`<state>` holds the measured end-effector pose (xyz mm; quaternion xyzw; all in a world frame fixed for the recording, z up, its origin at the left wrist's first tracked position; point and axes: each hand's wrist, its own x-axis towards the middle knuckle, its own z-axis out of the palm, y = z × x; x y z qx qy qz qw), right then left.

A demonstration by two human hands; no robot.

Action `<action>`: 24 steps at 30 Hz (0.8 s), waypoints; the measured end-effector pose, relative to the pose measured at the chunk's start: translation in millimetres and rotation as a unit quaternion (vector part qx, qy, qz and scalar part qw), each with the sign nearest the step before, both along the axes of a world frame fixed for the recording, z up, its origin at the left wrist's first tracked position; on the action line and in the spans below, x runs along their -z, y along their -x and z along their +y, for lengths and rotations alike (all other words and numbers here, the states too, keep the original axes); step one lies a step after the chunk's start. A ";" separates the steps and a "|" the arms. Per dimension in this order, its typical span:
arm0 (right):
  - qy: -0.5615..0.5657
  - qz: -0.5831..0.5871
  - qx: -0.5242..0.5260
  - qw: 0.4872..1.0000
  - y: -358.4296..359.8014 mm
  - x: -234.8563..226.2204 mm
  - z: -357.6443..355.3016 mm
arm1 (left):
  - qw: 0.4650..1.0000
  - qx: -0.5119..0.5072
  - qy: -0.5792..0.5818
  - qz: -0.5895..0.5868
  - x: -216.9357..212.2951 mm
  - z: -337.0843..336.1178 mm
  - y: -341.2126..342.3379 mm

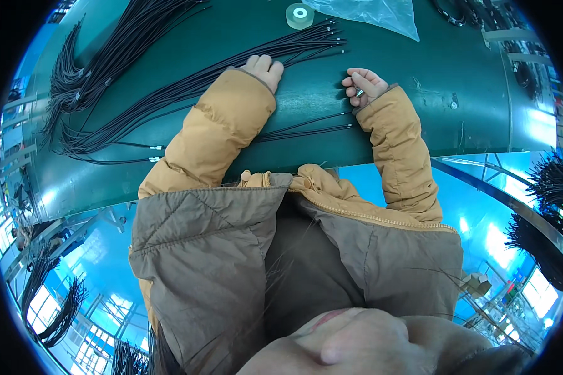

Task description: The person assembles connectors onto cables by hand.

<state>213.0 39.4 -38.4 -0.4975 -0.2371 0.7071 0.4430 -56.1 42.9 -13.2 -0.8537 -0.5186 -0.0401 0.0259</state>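
Dark green desk (306,106), upper middle of frame: left hand (266,69) flat on thin, limp black metal-tipped cables (231,72), light, best pinched near tips; right hand (364,84) curled around small silvery piece (360,92).

Both forearms stretched forward from the lower middle of the view, wrapped in puffy tan sleeves with a brown quilted vest over the chest. Left hand (266,69) laid palm down, fingers pressed together and pointing away from the body, knuckles up, cuff pulled well over the wrist. Left elbow bent and pushed out to the side. Right hand (364,84) turned partly palm up, fingers curled loosely inward toward the thumb, closed around something small and metallic. Right forearm running nearly straight ahead. Hands level with each other, clearly apart, not touching.
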 end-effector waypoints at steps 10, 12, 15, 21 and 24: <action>0.002 -0.030 -0.002 1.000 3.6 -2.7 -3.2 | 0.977 0.037 0.170 -0.127 -16.2 16.0 13.2; 0.004 -0.042 -0.002 0.999 6.7 -3.9 -4.9 | 0.956 0.007 0.179 -0.234 -9.3 27.2 21.1; 0.019 -0.073 -0.004 0.997 5.8 -9.7 -5.6 | 0.997 -0.051 -0.036 -0.043 -13.3 32.0 10.0; 0.070 -0.100 -0.047 0.991 5.0 -0.3 2.9 | 0.703 0.207 0.046 -0.679 -176.2 -2.2 -49.2; 0.066 -0.129 -0.057 0.988 -23.5 16.4 -13.3 | 0.740 0.151 0.063 -0.652 -155.1 -3.6 -19.3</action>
